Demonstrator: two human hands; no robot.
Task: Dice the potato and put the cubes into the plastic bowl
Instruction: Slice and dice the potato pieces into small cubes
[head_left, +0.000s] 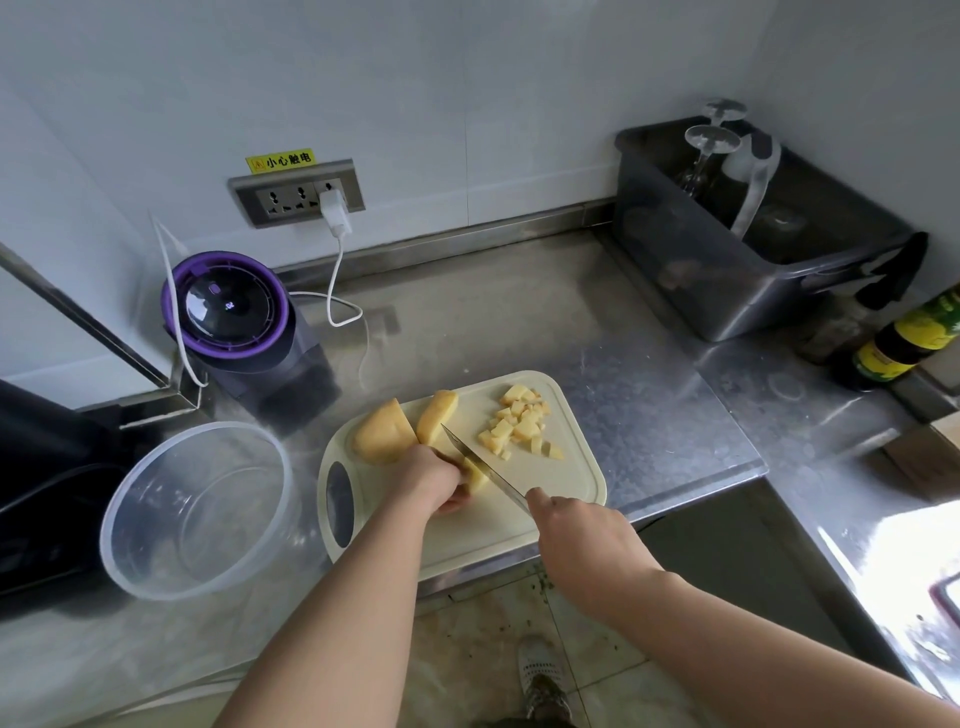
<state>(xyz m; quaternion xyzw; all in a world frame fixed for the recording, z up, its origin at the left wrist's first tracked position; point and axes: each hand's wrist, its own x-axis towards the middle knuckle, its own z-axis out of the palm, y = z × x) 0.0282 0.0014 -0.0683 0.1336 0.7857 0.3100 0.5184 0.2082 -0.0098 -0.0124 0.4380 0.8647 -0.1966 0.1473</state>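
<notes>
Potato pieces lie on board atop seemingly steel counter.

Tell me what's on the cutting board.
Two big potato chunks, a pile of cubes, and the knife cutting a piece that the left hand mostly covers.

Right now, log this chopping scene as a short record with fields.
left hand: holds down a potato piece on the cutting board
right hand: grips the knife, blade set against that piece
potato chunks: two large ones, uncut, at the board's far left
cubes: piled at the board's far right
plastic bowl: on the counter left of the board, no cubes seen inside
</notes>
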